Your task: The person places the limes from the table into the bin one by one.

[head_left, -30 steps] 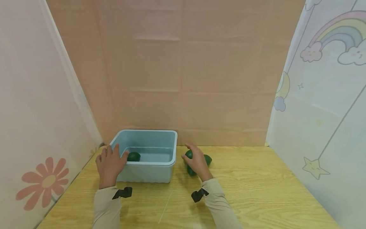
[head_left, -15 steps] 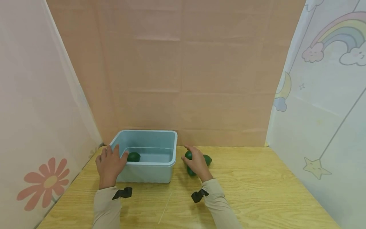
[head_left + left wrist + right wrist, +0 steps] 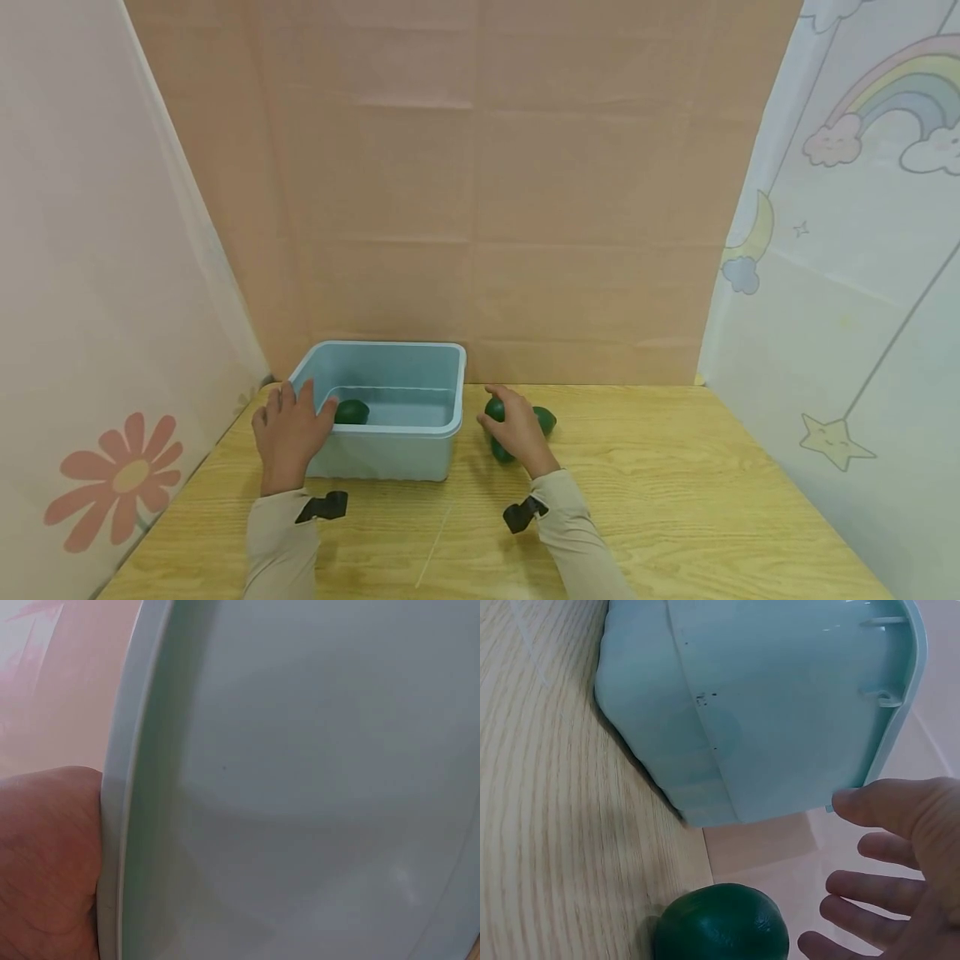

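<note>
In the head view, a light blue plastic basin (image 3: 382, 454) stands left of centre with one smooth dark green fruit (image 3: 351, 412) inside. My left hand (image 3: 291, 437) is at its near left corner, spread fingers over the rim and holding nothing. The left wrist view shows part of that hand (image 3: 49, 862) against the outside of the rim (image 3: 116, 825). Right of the basin, my right hand (image 3: 521, 429) hovers with loosely bent fingers above dark green fruits (image 3: 546, 421), partly hiding them. In the right wrist view its fingers (image 3: 877, 889) are apart, with one fruit (image 3: 724, 926) below on the table.
The wood-grain table (image 3: 675, 500) reaches back to a plain peach cloth wall (image 3: 585, 208). Printed cloth walls close in on the left (image 3: 112, 250) and right (image 3: 847, 292). Each sleeve carries a small black wrist camera (image 3: 330, 505).
Both hands, the basin and the fruits keep their places. Only the head view has shifted very slightly.
</note>
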A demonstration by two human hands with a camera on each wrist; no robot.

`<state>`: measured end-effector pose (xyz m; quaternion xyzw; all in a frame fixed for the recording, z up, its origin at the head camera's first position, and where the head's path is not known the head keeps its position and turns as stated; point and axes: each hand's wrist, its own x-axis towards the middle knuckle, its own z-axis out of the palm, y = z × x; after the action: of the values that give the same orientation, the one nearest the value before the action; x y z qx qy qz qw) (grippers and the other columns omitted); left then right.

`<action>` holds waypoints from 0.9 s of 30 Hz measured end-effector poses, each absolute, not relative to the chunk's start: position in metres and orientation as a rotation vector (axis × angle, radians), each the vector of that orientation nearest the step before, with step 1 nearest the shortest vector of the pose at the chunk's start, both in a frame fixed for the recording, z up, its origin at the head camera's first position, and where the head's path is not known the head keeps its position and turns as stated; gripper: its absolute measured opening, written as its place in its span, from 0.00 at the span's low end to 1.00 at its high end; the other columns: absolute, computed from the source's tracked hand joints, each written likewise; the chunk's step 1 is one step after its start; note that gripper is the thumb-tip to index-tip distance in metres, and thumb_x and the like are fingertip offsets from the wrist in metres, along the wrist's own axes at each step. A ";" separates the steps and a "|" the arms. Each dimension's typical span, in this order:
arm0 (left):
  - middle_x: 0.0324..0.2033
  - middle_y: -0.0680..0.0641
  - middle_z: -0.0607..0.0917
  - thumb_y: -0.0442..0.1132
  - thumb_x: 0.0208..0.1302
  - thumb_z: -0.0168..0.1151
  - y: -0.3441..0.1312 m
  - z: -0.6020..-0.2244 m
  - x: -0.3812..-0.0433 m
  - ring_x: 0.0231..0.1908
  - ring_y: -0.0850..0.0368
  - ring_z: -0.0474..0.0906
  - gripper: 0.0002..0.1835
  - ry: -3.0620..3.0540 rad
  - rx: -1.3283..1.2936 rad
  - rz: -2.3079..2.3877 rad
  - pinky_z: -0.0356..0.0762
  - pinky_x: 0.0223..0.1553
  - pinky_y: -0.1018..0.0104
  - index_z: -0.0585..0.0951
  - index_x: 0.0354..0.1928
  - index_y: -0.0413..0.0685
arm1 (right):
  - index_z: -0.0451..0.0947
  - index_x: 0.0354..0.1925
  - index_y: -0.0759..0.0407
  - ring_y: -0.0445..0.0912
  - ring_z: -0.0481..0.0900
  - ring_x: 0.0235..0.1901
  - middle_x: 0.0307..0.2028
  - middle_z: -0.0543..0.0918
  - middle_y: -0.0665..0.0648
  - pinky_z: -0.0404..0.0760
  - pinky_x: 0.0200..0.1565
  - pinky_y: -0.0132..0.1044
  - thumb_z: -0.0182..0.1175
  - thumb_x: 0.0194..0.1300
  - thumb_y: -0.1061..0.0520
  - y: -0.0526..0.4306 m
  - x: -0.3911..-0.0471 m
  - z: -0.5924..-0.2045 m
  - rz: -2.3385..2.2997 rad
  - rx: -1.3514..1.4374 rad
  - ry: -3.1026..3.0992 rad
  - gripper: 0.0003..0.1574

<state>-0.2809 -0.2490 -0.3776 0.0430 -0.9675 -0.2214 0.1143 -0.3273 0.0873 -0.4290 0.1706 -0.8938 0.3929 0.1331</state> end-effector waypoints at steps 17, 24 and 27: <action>0.72 0.22 0.49 0.53 0.75 0.47 -0.249 -0.379 -0.282 0.72 0.25 0.39 0.38 -2.826 0.120 -0.643 0.39 0.65 0.28 0.58 0.74 0.31 | 0.74 0.64 0.67 0.61 0.76 0.60 0.59 0.79 0.66 0.76 0.59 0.56 0.67 0.66 0.55 0.090 -0.328 -0.431 1.134 0.452 -2.692 0.31; 0.72 0.22 0.49 0.53 0.76 0.47 -0.249 -0.379 -0.282 0.73 0.25 0.39 0.38 -2.829 0.126 -0.642 0.39 0.65 0.28 0.58 0.74 0.31 | 0.75 0.62 0.66 0.61 0.78 0.58 0.58 0.80 0.66 0.77 0.57 0.56 0.67 0.66 0.56 0.092 -0.329 -0.431 1.120 0.438 -2.703 0.30; 0.72 0.22 0.48 0.54 0.76 0.47 -0.249 -0.379 -0.282 0.72 0.25 0.39 0.38 -2.834 0.128 -0.642 0.39 0.65 0.28 0.58 0.74 0.31 | 0.75 0.62 0.66 0.61 0.78 0.58 0.57 0.80 0.67 0.78 0.56 0.56 0.68 0.66 0.55 0.092 -0.329 -0.431 1.097 0.441 -2.720 0.30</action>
<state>-0.2819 -0.2490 -0.3790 0.0437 -0.9677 -0.2193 0.1160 -0.3287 0.0918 -0.4307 0.1482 -0.9135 0.3686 0.0877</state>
